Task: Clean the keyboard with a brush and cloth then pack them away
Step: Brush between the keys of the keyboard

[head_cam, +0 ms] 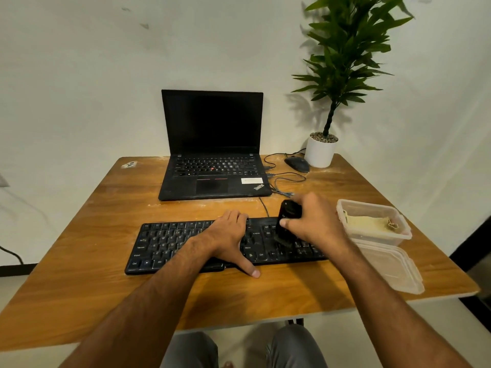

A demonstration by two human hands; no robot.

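A flat black plastic keyboard lies across the near middle of a brown wooden table, its cable running back toward an open black laptop with a dark screen. The left hand rests palm-down on the middle keys, fingers straight and spread over the far edge, thumb stretched out past the near edge onto the table; it holds nothing. The right hand is curled round a short black-handled brush, thumb across the handle, with the bristle end down on the keys at the keyboard's right part.

Just right of the keyboard stands a clear rectangular plastic box holding a folded pale yellow cloth. A clear plastic lid lies flat on the table in front of the box, touching or nearly touching it.

At the far right corner a white round pot with a green leafy plant stands by a black wired computer mouse. The person's 2 grey-clad knees show below the table edge.
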